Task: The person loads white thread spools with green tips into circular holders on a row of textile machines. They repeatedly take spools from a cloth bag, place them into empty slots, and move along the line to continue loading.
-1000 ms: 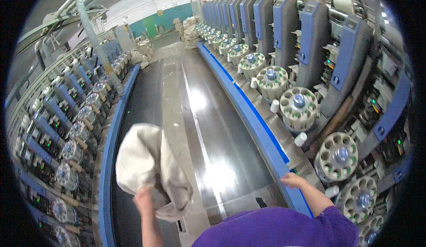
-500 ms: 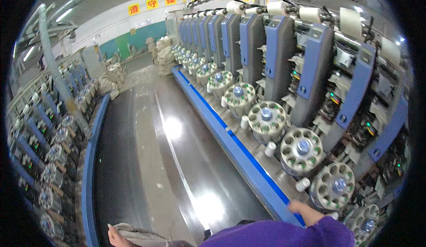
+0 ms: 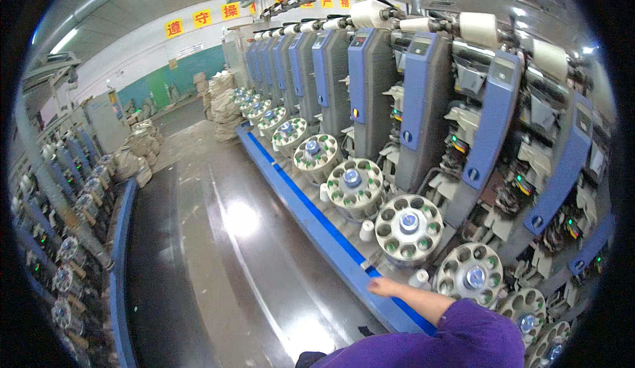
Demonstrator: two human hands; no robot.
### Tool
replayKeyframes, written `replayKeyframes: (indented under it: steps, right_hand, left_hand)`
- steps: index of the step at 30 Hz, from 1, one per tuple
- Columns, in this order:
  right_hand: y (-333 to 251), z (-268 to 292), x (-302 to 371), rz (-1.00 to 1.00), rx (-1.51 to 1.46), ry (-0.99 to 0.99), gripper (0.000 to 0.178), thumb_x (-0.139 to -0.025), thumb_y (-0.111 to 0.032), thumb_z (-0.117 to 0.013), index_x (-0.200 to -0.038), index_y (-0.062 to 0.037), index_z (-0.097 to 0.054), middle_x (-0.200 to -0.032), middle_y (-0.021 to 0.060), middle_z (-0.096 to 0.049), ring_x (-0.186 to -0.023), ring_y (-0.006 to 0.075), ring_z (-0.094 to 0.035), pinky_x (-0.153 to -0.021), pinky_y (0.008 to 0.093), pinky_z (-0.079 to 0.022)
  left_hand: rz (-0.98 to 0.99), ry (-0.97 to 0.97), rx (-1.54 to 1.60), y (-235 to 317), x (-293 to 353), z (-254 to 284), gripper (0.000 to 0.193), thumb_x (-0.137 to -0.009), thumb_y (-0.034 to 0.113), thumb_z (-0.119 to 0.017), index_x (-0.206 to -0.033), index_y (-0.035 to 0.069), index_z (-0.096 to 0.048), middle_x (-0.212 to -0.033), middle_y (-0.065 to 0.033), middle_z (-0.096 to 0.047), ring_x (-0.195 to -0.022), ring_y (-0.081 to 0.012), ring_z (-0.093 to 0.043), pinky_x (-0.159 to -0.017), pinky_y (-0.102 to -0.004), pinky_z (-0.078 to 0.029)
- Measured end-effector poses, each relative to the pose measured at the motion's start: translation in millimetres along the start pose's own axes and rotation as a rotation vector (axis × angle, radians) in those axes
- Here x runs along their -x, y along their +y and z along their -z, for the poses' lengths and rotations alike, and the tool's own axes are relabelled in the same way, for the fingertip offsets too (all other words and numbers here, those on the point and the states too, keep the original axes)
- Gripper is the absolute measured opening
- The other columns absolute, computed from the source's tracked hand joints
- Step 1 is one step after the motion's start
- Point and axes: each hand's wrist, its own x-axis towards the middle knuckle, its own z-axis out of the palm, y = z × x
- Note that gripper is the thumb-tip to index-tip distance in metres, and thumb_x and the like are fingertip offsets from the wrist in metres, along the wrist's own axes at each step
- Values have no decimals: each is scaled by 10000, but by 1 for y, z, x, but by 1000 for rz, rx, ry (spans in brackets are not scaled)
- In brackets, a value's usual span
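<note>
- right hand low in the view, over the rail, near the bright blue strip along its top; touching or just above, cannot tell
- fingers pointing left, loosely bent and bunched, slightly blurred; exact opening, cannot tell; nothing visible in their hold
- left hand out of frame; opening and hold, cannot tell
- behind the right hand: bare forearm, then purple sleeve
- just right of the right hand: bobbin, small, white, on the ledge beyond the rail; another farther up, between magazines
- nearest magazines: round, pale, pocketed, one beyond the hand, another beyond the forearm; green bits in some pockets
- above: row of blue-and-grey columns, white rolls along the top
- left of the rail: dark, shiny floor; across it, second blue rail and more machines
- far end: sack piles on both sides, white-and-teal wall
</note>
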Motion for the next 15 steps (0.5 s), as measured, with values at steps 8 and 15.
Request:
replayKeyframes:
  steps: [8, 15]
  right_hand:
    - [-61, 8, -203, -249, -749, 34, 251, -882, -285, -530, -901, -49, -614, -821, 77, -652, -728, 123, -601, -588, 273, -466]
    - [28, -67, -162, -642, -147, -560, 391, -831, -389, -522, -972, -39, -625, -868, 186, -630, -792, 353, -589, -696, 446, -455]
  left_hand:
    - [-152, -825, -1167, -4, -132, -248, 349, -886, 348, -466, -1084, 95, -602, -1035, -102, -622, -933, -224, -602, -731, -357, -502]
    - [-212, -683, -713, 150, -311, -565, 402, -894, 373, -409, -973, 58, -648, -1033, -208, -607, -1017, -348, -563, -827, -422, -455]
